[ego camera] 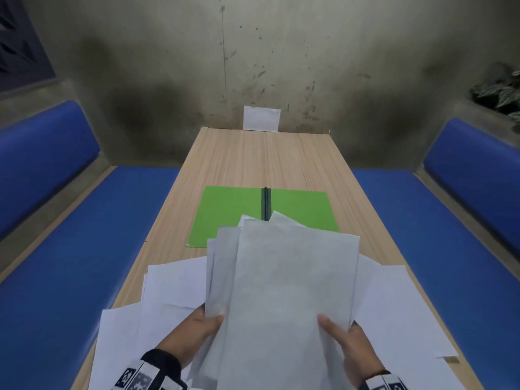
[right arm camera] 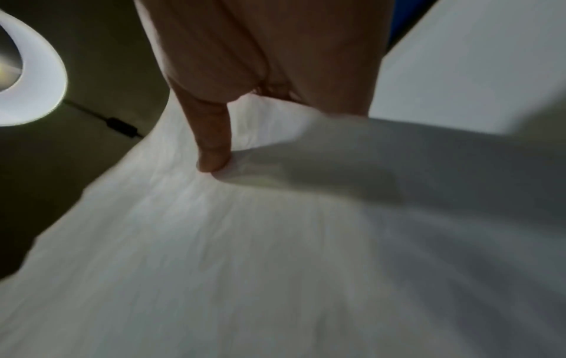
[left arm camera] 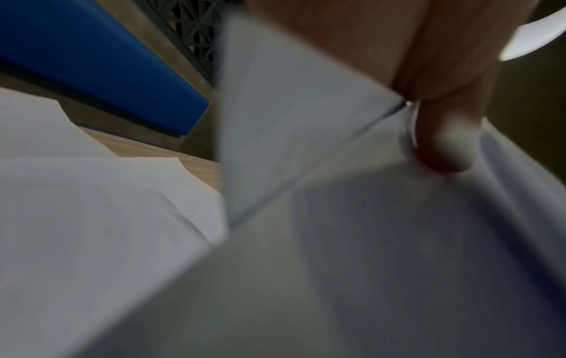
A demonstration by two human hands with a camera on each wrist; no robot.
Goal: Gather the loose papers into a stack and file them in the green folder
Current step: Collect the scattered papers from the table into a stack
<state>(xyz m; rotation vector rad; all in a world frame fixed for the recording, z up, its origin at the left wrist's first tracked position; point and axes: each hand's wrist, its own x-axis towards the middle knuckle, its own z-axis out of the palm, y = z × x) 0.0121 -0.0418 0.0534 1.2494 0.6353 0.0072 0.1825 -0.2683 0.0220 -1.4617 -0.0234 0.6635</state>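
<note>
Head view, held sheets: fanned sheaf of papers (ego camera: 284,291), uneven edges, raised for squaring, by judgement.
Left hand (ego camera: 194,333): pinches sheaf's near-left edge.
Right hand (ego camera: 349,344): pinches near-right edge.
Loose sheets (ego camera: 174,285): scattered beneath.
Green folder (ego camera: 225,212): open flat beyond, ready for filing.
Surface: wooden table (ego camera: 253,156).
Room: blue benches (ego camera: 84,235) on both sides; stained wall.

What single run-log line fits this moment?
both hands grip uneven white paper bundle | loose sheets remain | open green folder empty
</note>
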